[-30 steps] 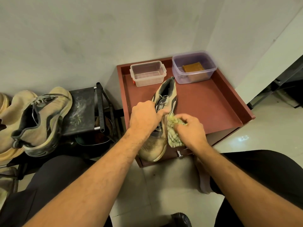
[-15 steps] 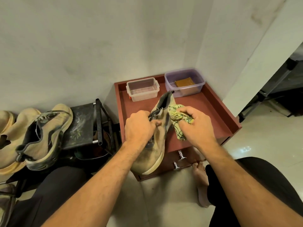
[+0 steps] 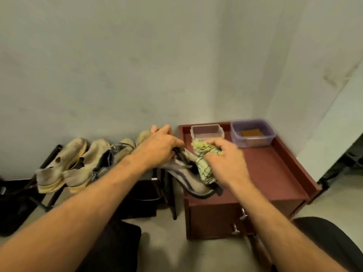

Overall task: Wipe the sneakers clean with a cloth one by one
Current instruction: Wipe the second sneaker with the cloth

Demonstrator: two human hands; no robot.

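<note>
A worn beige fabric sneaker is gripped by the left hand over the red-brown wooden cabinet; a crumpled yellow-green cloth is clutched against it by the right hand.

A single head-worn wide-angle camera looks forward and down from just behind the forearms, close to the left hand and right hand at mid-frame. It faces a pale plaster wall beyond the hands, which fills the upper half. Beige floor lies below the hands. No second view shares the scene.
</note>
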